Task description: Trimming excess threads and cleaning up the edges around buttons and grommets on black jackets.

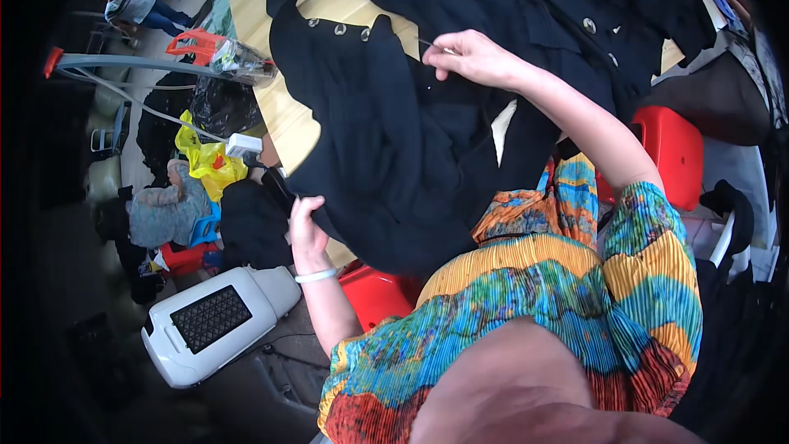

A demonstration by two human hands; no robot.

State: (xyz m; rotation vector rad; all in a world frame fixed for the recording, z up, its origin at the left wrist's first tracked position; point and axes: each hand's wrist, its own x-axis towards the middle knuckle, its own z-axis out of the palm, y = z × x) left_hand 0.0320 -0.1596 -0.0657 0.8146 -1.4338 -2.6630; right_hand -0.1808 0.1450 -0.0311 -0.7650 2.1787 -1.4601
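A black garment (386,140) with shiny round buttons lies spread over the light wooden table and hangs down over its near edge toward my lap. My right hand (472,57) is above the cloth, its fingers pinched on a thin, pointed metal tool (436,47) whose exact kind is too small to make out. At the garment's lower left edge is my left hand (306,230), with a pale bangle on the wrist. Its fingers are curled at the cloth's border and seem to grip it, though the fingertips are partly hidden.
More black buttoned cloth (567,25) covers the far right of the table (292,127). Left of it are a grey metal arm (140,62), a clear container (238,62) and a yellow bag (209,164). A white machine (218,325) stands lower left; a red stool (674,148) is at right. Two people are at left.
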